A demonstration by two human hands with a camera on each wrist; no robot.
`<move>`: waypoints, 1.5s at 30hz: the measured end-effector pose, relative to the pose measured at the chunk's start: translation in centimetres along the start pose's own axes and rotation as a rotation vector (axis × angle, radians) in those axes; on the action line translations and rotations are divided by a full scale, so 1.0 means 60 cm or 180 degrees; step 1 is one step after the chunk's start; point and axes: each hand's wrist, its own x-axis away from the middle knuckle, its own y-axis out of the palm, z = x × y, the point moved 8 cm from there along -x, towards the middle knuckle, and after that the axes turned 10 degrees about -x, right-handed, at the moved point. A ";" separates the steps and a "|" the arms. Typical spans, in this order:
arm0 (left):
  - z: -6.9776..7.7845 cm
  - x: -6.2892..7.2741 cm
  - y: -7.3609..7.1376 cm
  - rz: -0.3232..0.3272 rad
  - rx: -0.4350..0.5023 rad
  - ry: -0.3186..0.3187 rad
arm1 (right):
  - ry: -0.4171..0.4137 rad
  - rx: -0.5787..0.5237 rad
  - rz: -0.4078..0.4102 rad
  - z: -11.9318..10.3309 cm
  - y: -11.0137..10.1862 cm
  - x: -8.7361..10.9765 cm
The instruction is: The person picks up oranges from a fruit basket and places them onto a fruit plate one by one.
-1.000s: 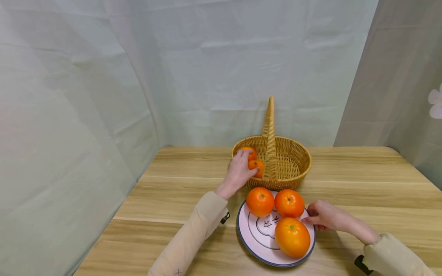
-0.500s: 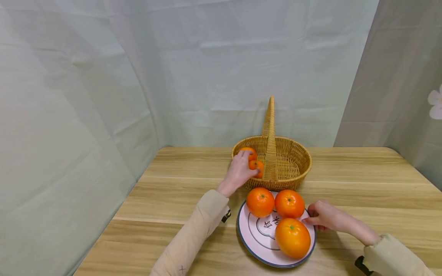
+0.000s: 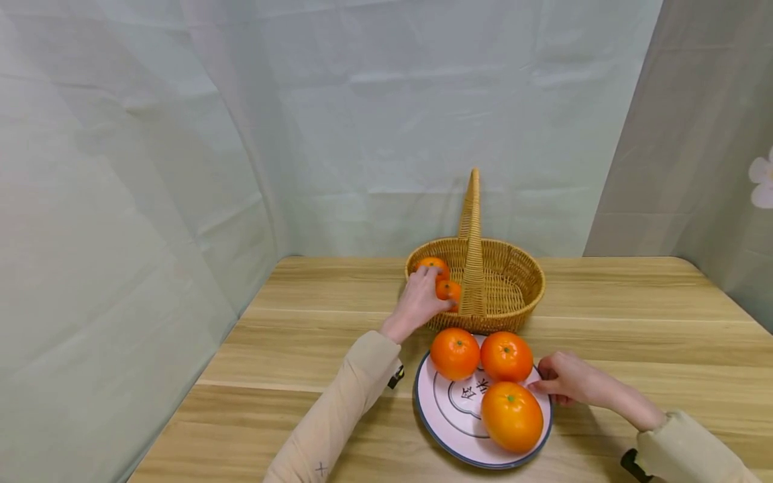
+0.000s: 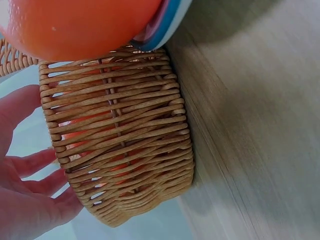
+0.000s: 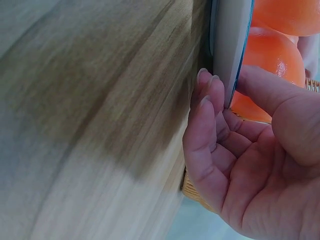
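Observation:
A wicker basket with a tall handle stands at the back of the table. My left hand reaches over its left rim, thumb and fingers around the nearer small orange. Another orange lies behind it in the basket, partly covered by the fingers. In the left wrist view, wicker hides most of the fruit and the fingertips. My right hand pinches the right rim of a white plate, thumb on top and fingers underneath. The plate bears three larger oranges.
The wooden table extends to both sides of the plate and basket. Pale cloth hangs behind and to the left of the table. The basket handle rises just right of my left hand.
Almost nothing moves. My left hand shifts very slightly at the basket, and a little more of both oranges there shows. The right hand and the plate stay still.

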 end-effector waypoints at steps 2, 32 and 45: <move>0.000 -0.001 0.003 -0.0048 -0.0021 -0.0019 | -0.0005 0.0007 -0.0002 -0.001 0.000 0.000; 0.013 -0.030 0.029 -0.0510 -0.0369 0.0110 | -0.0027 0.0014 0.0001 -0.002 -0.003 -0.003; 0.012 -0.033 0.035 -0.0518 -0.0387 0.0132 | -0.0006 0.0020 -0.0012 0.003 -0.002 -0.004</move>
